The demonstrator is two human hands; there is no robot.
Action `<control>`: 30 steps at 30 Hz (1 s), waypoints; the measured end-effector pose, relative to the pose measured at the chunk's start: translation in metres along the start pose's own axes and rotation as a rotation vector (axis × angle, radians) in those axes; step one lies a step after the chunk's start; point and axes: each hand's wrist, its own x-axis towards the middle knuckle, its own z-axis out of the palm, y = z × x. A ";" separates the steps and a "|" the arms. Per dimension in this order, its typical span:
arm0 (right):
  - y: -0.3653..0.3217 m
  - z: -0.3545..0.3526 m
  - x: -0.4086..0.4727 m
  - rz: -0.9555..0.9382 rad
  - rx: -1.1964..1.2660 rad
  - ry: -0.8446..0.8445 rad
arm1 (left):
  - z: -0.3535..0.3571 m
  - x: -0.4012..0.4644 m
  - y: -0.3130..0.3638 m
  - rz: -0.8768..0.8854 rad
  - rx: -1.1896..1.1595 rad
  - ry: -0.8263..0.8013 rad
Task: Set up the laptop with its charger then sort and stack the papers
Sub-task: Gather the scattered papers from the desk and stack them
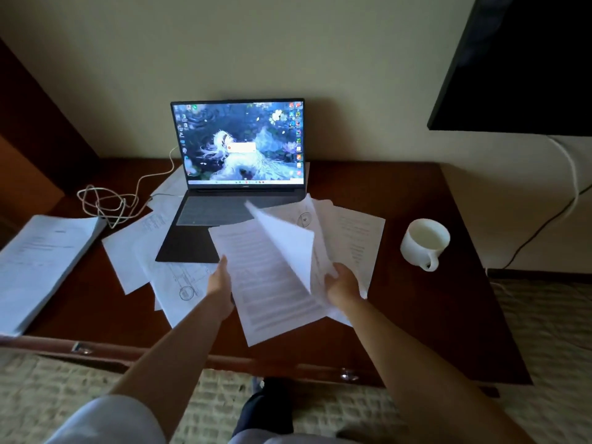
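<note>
An open laptop [238, 161] with a lit screen stands at the back of the dark wooden desk [423, 302]. A white charger cable [105, 203] runs from its left side and lies coiled on the desk. Both hands hold a sheaf of printed papers [272, 277] above the desk in front of the laptop. My left hand [221, 288] grips its left edge. My right hand [342, 285] grips the right side, where a few sheets fan upward. Loose sheets [166, 270] lie under and beside the laptop. A thick paper stack [38, 264] rests at the desk's left edge.
A white mug [424, 243] stands on the right part of the desk. A dark wall screen [519, 65] hangs at the upper right, with cables [570, 174] running down the wall. Carpet lies beyond the desk's front edge.
</note>
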 end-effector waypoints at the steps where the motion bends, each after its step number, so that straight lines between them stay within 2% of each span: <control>1: 0.003 0.000 0.000 -0.029 -0.079 -0.041 | -0.002 0.004 -0.001 -0.003 -0.011 -0.024; 4: 0.006 0.001 0.000 -0.066 -0.180 -0.078 | -0.003 0.004 -0.003 0.001 0.048 -0.066; 7: 0.005 0.006 -0.001 -0.048 -0.186 -0.073 | 0.001 0.004 -0.006 0.088 0.161 -0.050; 9: 0.001 0.006 0.003 -0.066 -0.362 0.133 | 0.004 0.006 -0.010 0.179 0.263 0.016; 11: -0.001 0.002 0.009 -0.006 -0.494 0.346 | 0.006 0.008 -0.009 0.272 0.374 0.089; 12: -0.003 -0.001 0.010 0.063 -0.487 0.374 | 0.006 0.009 -0.007 0.307 0.423 0.105; 16: -0.006 -0.010 0.016 0.243 -0.551 0.316 | 0.002 0.019 -0.005 0.358 0.504 0.143; 19: -0.007 -0.011 0.023 0.208 -0.466 0.313 | 0.001 0.022 -0.004 0.380 0.515 0.139; 23: -0.013 -0.018 0.023 -0.008 -0.068 0.522 | -0.005 0.025 0.002 0.427 0.542 0.205; 26: -0.018 -0.025 0.023 -0.001 0.218 0.607 | -0.012 0.025 0.006 0.454 0.575 0.261; 30: -0.021 -0.026 0.025 0.061 0.464 0.630 | -0.015 0.016 0.003 0.467 0.591 0.254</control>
